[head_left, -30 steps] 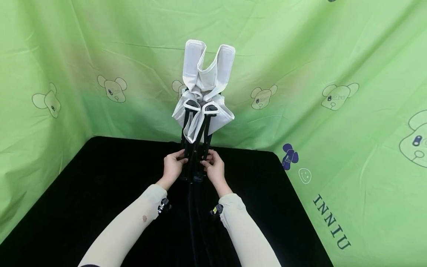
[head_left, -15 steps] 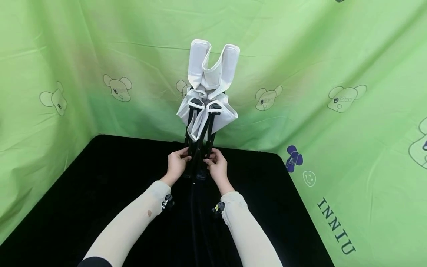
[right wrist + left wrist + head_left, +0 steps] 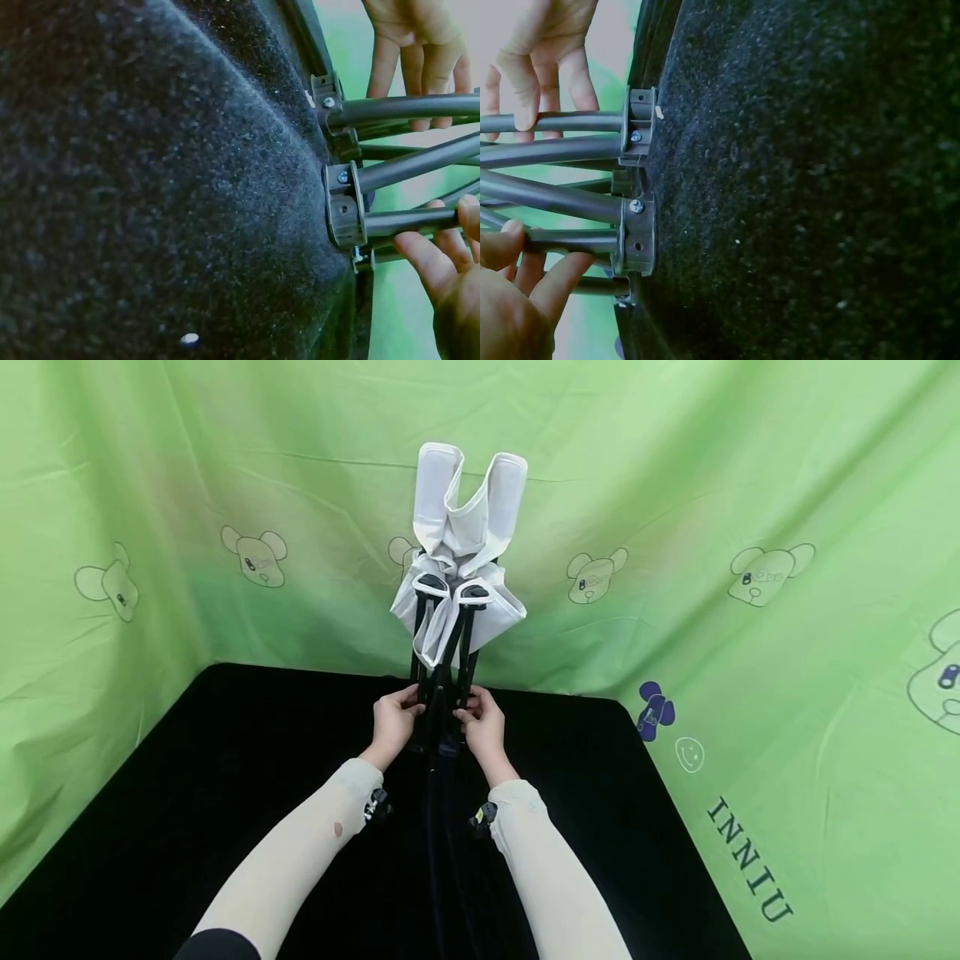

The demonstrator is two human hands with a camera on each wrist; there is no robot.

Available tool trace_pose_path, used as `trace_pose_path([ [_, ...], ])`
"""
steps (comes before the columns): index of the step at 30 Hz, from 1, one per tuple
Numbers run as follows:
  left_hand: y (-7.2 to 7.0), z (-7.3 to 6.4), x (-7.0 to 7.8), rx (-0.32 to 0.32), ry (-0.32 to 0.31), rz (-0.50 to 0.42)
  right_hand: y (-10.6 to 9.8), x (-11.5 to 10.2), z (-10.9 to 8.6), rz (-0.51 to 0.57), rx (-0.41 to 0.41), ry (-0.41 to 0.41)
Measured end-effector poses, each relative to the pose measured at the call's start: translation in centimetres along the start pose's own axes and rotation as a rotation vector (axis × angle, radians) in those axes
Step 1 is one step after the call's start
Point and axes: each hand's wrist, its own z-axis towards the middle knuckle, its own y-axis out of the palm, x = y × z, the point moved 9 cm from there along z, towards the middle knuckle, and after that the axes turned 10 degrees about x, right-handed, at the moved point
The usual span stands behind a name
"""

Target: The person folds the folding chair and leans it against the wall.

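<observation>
A folded camping chair (image 3: 470,532) with white fabric stands upright near the back of the black-covered table (image 3: 285,793). Its dark tube legs (image 3: 570,196) end in brackets (image 3: 638,236) with screws, down at the black cloth. My left hand (image 3: 392,727) pinches a leg on the left side, low down, between thumb and fingers. On the opposite side my right hand (image 3: 484,732) holds another leg the same way, its thumb and fingers plain in the right wrist view. Fabric bunches in folds above both hands, around the black tube ends.
Green printed cloth (image 3: 660,577) hangs close behind the chair and along both sides of the table. Each forearm wears a small camera, one on the left wrist (image 3: 377,807) and one on the right (image 3: 483,818). Thin dark cord-like lines run down the table's middle.
The chair's feet and both hands are slightly farther back on the table than a second ago. Both hands keep the same hold, and the head view shifts a little.
</observation>
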Motion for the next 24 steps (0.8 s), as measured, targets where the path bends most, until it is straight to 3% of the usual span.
trace_pose_path([
  [14,0.1,0.2,0.5,0.06,0.067,-0.022,0.1,-0.3,0.6,-0.018,0.032,-0.047],
  [17,0.1,0.1,0.5,0.073,0.061,-0.012,0.0,-0.2,0.8,-0.022,0.027,-0.047],
  [24,0.5,0.0,-0.1,0.03,-0.009,0.003,0.0,0.0,1.1,-0.056,0.014,-0.053],
])
